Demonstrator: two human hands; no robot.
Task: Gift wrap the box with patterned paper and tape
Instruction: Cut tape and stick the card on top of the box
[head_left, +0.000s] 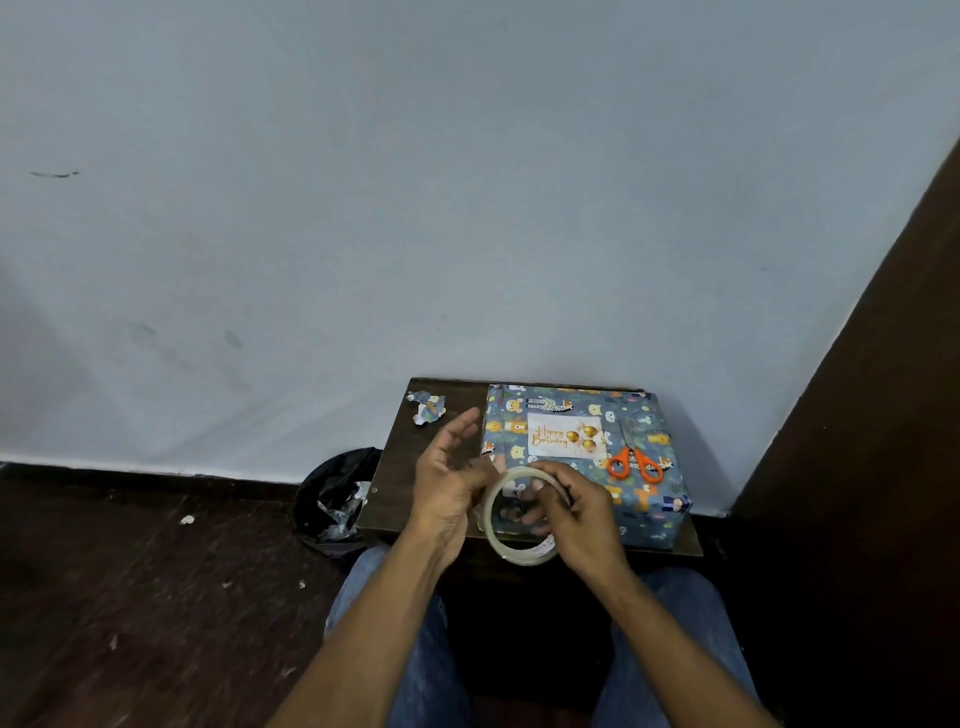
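I am seeing the box (587, 457) already papered, lying on the bench (415, 467). In front of it, my right hand (576, 514) is gripping the tape (519, 514); my left hand (457, 478) is spread wide, apparently picking at its end. Likely only final taping remains.

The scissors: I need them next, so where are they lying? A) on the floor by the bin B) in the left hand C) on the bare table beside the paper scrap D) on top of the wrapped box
D: the orange-handled scissors lie on top of the wrapped box, right of the birthday card.
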